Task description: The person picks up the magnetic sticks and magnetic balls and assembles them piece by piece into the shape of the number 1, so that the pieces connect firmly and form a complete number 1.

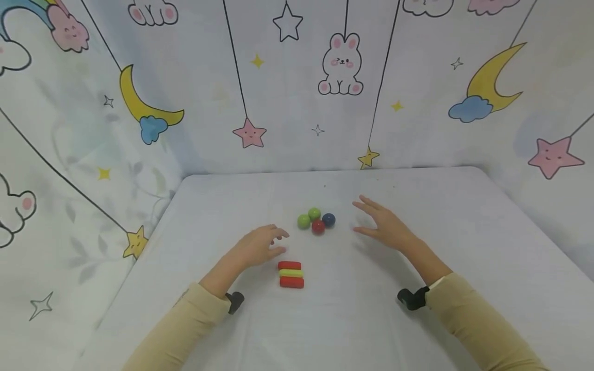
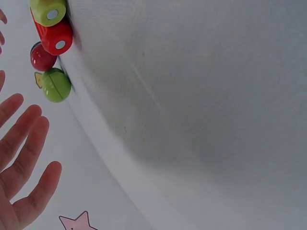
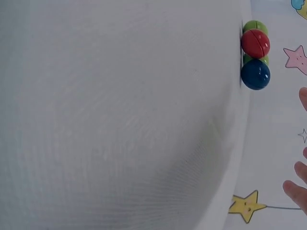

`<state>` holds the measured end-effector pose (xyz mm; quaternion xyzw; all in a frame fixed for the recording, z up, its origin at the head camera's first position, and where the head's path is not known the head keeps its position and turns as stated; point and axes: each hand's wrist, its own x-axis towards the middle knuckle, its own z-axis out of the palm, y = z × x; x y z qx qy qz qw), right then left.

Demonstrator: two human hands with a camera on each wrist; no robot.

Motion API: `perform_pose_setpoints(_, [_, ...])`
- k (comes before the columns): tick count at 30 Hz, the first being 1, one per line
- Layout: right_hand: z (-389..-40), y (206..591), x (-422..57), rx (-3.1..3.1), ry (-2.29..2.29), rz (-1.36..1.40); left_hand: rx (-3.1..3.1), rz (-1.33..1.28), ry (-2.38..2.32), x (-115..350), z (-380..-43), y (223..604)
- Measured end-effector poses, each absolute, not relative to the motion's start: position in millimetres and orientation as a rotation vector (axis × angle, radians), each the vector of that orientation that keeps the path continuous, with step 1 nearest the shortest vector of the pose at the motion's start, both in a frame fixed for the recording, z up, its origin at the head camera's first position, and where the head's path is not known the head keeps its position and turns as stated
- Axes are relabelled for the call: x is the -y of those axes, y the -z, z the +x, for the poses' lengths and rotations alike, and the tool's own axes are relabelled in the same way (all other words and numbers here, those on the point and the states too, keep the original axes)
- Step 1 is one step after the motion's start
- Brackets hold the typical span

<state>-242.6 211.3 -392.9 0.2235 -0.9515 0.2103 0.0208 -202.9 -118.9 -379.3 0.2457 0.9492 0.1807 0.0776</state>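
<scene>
The left hand hung with loose, empty fingers; the right hand had its fingers spread, also empty. The 4 balls lay between the fingertips, and a careless brush risked rolling them. The 3 rods, just nearside of the left thumb, risked being knocked askew if it dropped.

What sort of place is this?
Perhaps a play or filming corner in a room, though I can't be sure. A cartoon-printed backdrop surrounds a white table, where small coloured balls and short red and yellow-green rods lie.
</scene>
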Motion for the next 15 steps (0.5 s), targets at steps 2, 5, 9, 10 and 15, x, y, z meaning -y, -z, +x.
perform_pose_setpoints(2, [-242.4,393.3,-210.3,2.949,-0.661,0.693,-2.820,0.737,-0.539,116.8,-202.6,380.0])
perform_pose_setpoints(5, [-242.0,393.7,-208.7,2.953,-0.674,0.690,-2.802,0.730,-0.536,114.0,-201.3,380.7])
perform_pose_setpoints(9, [-242.3,394.2,-206.7,2.960,-0.679,0.679,-2.785,0.736,-0.553,111.4,-199.8,381.2])
perform_pose_setpoints(10, [-242.5,394.2,-206.2,2.956,-0.680,0.681,-2.782,0.737,-0.556,110.9,-199.4,381.0])
perform_pose_setpoints(15, [-244.8,392.8,-200.7,2.928,-0.702,0.716,-2.777,0.753,-0.557,109.9,-198.4,382.3])
